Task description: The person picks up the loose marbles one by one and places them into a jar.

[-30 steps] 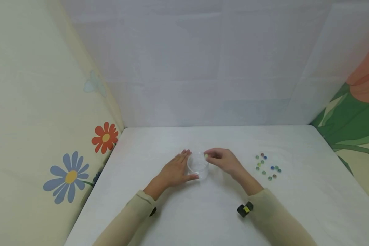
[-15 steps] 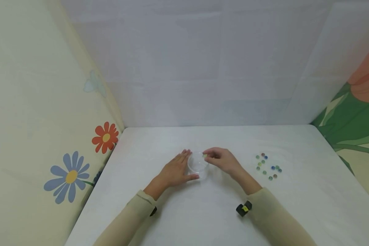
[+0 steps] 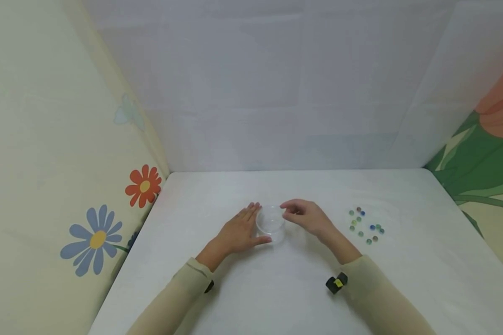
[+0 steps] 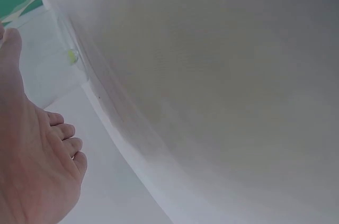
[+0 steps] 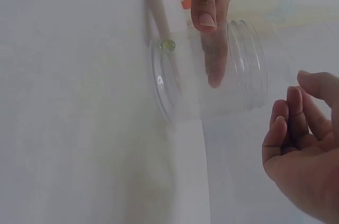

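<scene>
A clear, wide-mouthed jar (image 3: pixel 270 222) stands on the white table. My left hand (image 3: pixel 238 233) rests beside it with straight fingers, the thumb at the near side and the fingertips at the far left. Through the clear wall in the right wrist view, one yellow-green marble (image 5: pixel 168 45) lies at the bottom of the jar. My right hand (image 3: pixel 306 217) hovers just right of the rim, its fingers loosely bent and nothing between thumb and fingertips. In the left wrist view, the palm of the left hand (image 4: pixel 42 171) faces the camera, and the marble (image 4: pixel 72 55) shows as a yellow spot.
Several glass marbles (image 3: pixel 361 234) in green, blue and brown lie scattered on the right of the white table (image 3: pixel 234 298). A pale back wall (image 3: pixel 276 93) rises behind it. Flower-printed cloth (image 3: pixel 96 239) hangs along the left side, with more printed cloth at the right.
The right hand held a yellow-green marble over the jar's rim; it has let go and drawn slightly right. The marble is now in the jar. The left hand has stayed in place.
</scene>
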`<state>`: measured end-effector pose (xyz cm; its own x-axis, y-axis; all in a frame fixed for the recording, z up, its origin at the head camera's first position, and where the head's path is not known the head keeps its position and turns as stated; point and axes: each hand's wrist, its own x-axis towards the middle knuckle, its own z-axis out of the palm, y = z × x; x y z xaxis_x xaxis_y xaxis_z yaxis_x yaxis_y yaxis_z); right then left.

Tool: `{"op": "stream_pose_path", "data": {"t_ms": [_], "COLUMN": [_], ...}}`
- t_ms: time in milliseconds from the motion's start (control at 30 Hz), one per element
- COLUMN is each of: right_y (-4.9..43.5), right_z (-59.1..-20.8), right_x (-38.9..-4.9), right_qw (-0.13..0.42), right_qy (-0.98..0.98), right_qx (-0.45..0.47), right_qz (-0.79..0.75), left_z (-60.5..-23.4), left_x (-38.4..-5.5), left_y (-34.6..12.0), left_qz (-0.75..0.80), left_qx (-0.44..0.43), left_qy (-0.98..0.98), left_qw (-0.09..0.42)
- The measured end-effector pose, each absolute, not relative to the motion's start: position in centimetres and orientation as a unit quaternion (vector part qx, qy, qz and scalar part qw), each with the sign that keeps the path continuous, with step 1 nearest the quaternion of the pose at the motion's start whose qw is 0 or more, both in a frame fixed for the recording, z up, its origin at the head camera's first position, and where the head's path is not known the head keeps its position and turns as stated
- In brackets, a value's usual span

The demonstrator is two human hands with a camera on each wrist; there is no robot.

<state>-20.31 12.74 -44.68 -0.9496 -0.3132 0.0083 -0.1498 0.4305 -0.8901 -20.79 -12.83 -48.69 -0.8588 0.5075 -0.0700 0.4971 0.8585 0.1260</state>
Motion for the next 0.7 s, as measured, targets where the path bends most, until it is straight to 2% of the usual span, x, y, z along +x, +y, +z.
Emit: {"op": "stream_pose_path", "data": {"t_ms": [700], "right_y": [18.0], "right_z": [-45.2], "right_x": [-20.1], "right_qw": [0.096], "right_qy": [0.855], "right_qx": [-0.136], "right_qz": [-0.491], "left_z": [-48.4], "left_x": [-20.6], "left_y": [-12.7], "left_qz": [0.055], "left_qx": [0.261], "left_qy": [0.962], "left_qw": [0.051]}}
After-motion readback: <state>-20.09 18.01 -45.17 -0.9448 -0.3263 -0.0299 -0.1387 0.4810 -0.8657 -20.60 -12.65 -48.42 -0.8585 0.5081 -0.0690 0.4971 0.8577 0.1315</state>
